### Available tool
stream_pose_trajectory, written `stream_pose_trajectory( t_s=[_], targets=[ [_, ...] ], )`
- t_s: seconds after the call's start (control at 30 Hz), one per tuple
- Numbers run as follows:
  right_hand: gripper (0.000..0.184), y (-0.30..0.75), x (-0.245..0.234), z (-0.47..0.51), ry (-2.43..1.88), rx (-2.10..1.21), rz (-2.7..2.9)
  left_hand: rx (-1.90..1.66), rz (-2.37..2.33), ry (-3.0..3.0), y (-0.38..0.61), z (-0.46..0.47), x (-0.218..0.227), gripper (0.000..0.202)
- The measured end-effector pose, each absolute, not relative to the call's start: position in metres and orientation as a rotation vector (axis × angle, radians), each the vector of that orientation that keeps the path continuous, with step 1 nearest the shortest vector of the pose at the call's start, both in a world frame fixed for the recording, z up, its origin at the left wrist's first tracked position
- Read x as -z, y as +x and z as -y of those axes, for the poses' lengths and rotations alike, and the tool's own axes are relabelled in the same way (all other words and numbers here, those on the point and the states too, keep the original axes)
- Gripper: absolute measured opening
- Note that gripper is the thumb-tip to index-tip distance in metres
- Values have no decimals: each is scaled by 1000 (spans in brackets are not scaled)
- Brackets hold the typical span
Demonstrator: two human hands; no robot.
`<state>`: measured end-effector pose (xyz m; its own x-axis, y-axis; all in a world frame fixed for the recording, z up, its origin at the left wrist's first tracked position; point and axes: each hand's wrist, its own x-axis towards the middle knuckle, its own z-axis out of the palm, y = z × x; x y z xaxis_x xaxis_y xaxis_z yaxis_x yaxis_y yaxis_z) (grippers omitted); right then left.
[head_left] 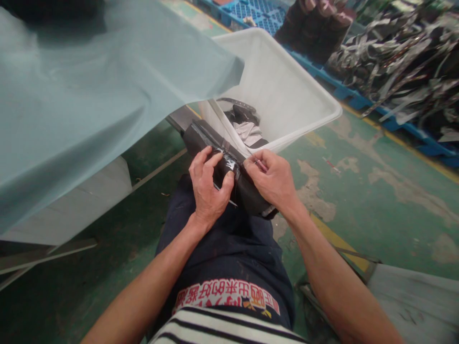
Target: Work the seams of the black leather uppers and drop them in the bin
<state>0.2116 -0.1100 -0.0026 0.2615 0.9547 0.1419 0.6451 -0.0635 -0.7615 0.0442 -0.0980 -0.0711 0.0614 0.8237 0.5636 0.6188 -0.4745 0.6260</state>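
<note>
A dark bundle (251, 193), apparently rolled or folded sheet material with a shiny black strip along it, lies across the space over my lap. My left hand (211, 184) grips it from the near side, with curved fingertips on top and the thumb pressed against the shiny strip. My right hand (270, 174) is closed in a pinch at the bundle's right part. From its fingers sticks a thin pinkish-red thing (261, 165), whose kind I cannot make out. The undersides of the bundle and of my fingers are hidden.
A white plastic bin (287, 91) with dark and pale scraps (247, 129) stands just beyond the bundle. At left a table under a grey-blue sheet (89, 86) juts close to it. Blue pallets (358, 91) bear heaped strips (405, 62) at upper right.
</note>
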Motion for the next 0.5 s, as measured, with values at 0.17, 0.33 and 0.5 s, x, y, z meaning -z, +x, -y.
stream_pose_trajectory(
  t_s=[0.17, 0.33, 0.5],
  targets=[
    [23, 211, 5, 111, -1709, -538, 1309, -1383, -1459, 2087, 46, 99, 73, 44],
    [27, 219, 15, 113, -1671, -645, 1154, -1433, -1445, 2094, 48, 99, 75, 43],
    [30, 226, 28, 119, -1723, -750, 1056, -1456, -1432, 2055, 50, 98, 76, 39]
  ],
)
